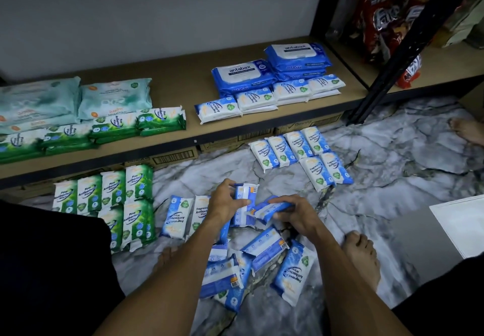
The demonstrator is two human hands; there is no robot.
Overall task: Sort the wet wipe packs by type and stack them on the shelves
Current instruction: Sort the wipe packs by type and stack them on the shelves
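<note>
My left hand (227,202) grips a small blue wipe pack (245,196), held upright over the floor. My right hand (293,214) grips another blue pack (267,208) lying slanted beside it. Below them several blue packs (264,259) lie in a loose heap on the marble floor. Green pine packs (110,199) stand in rows at the left. More blue packs (301,152) are laid in rows near the shelf. On the wooden shelf (183,87) sit green packs (115,128), pale teal packs (78,100), small blue packs (262,100) and large antabax packs (272,68).
A black shelf post (392,58) slants at the right, with snack bags (387,13) behind it. My bare foot (362,257) is on the floor right of the heap. Another foot (468,130) shows at the far right. A white sheet (463,225) lies at the right edge.
</note>
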